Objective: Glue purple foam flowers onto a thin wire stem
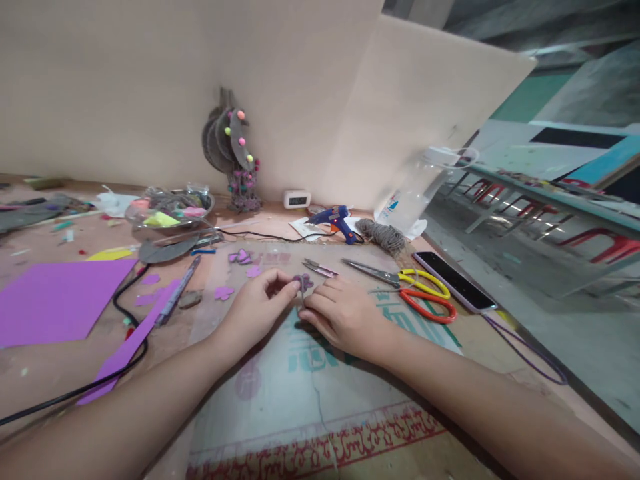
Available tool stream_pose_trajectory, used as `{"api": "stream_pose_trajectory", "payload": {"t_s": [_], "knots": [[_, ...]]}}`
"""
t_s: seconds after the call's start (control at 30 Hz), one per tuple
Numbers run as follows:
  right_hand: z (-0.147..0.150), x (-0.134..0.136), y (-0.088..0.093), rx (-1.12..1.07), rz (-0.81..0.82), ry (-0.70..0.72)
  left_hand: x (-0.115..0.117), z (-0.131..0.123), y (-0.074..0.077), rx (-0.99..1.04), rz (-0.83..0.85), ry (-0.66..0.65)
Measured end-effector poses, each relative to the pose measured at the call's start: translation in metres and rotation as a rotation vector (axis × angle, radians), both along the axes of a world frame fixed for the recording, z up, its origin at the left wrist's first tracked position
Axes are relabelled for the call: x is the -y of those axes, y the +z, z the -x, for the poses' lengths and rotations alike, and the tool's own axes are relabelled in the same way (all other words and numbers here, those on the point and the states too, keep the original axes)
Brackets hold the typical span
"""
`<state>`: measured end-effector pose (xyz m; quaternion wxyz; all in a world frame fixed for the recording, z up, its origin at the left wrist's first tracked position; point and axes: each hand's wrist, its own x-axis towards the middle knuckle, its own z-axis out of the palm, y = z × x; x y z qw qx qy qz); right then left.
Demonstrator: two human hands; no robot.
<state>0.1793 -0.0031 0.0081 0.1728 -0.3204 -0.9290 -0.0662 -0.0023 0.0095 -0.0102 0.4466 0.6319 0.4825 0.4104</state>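
Observation:
My left hand (260,303) and my right hand (340,313) meet over a printed sheet (300,387) on the table. Both pinch a small purple foam flower (303,282) between their fingertips, the left from the left side, the right from below and right. More purple foam flower cut-outs (241,257) lie just beyond the left hand. Small snips (320,268) rest right behind the flower.
Scissors with yellow and orange handles (425,293), a phone (454,281), a twine ball (385,235) and a blue glue gun (336,220) lie to the right and behind. Purple foam sheets (55,297), a pen (177,291), a black cable (125,313) and a bowl of scraps (167,210) lie left. A cardboard tree (233,157) stands by the wall.

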Motion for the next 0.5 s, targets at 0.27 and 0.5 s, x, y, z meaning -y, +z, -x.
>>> {"api": "stream_pose_trajectory", "payload": {"t_s": [0.27,0.5], "knots": [[-0.024,-0.018,0.017,-0.441,0.007,-0.239,0.0,0.0,0.002,0.045,0.052,0.02],[-0.034,-0.044,0.001,-0.184,0.172,-0.316,0.0,-0.001,0.002,0.036,0.049,0.018]]}}
